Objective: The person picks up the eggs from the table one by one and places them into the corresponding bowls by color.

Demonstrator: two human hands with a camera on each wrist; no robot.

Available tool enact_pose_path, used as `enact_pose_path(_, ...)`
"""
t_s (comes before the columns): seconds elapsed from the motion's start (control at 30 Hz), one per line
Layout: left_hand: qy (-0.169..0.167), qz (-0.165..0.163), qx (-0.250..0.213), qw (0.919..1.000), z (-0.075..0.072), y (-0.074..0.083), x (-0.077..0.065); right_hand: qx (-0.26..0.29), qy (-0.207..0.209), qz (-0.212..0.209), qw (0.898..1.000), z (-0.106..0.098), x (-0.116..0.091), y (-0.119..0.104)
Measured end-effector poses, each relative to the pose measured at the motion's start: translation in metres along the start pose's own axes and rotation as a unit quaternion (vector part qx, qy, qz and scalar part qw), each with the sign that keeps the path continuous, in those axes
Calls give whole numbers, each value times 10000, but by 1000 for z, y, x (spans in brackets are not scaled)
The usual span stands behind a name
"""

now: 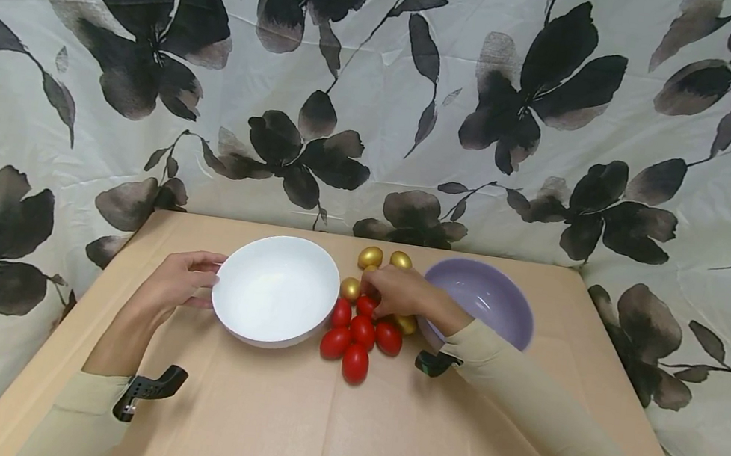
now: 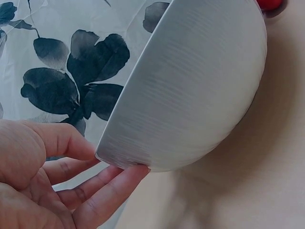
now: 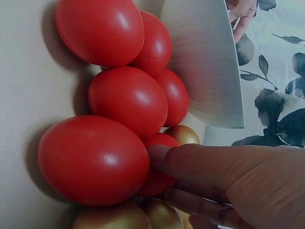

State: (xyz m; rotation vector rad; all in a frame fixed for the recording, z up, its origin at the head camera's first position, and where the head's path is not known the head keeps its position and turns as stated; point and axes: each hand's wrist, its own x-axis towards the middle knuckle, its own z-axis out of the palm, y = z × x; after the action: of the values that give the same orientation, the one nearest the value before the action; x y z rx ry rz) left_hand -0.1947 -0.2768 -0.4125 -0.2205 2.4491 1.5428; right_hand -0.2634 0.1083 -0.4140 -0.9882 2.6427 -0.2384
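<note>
An empty white bowl point(image 1: 273, 289) stands left of centre on the table. My left hand point(image 1: 179, 286) holds its left side, thumb at the rim point(image 2: 106, 138) and fingers against the outer wall. Right of the bowl lies a cluster of red eggs point(image 1: 355, 363), with several gold eggs point(image 1: 370, 258) behind and beside them. My right hand point(image 1: 402, 292) reaches into this cluster from the right. Its thumb presses a red egg point(image 3: 159, 183) and its fingers curl behind that egg, partly hidden. More gold eggs point(image 3: 112, 217) lie close by in the right wrist view.
A purple bowl point(image 1: 483, 290) stands to the right, partly behind my right forearm. The light wooden table point(image 1: 288, 430) ends at the back against a white cloth point(image 1: 406, 165) with dark flowers. Each wrist wears a black camera mount point(image 1: 151, 388).
</note>
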Motion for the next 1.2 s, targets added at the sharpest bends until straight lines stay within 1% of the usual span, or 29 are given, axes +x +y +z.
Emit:
enact_pose_path(0.17,3,10,6,10000,1,0,1,-113,2,48,9999,1,0,0)
enact_pose_path(0.37,-11,10,34,10000,2,0,1,-88,-77,12,9999,-1,-2,1)
enact_pose_path(0.53,-16,-23,-18,10000,1,0,2,-206,-17,-15,9998,-5,-4,2)
enact_pose_path(0.77,-74,124,-183,9997,1,-2,2,-317,-10,87,9995,-9,-6,4)
enact_pose_path(0.87,-72,103,-199,9997,1,-2,2,-258,-17,58,9996,-11,-7,5)
enact_pose_path(1.2,-82,48,-157,9998,1,-2,2,179,114,-42,9998,-15,-11,7)
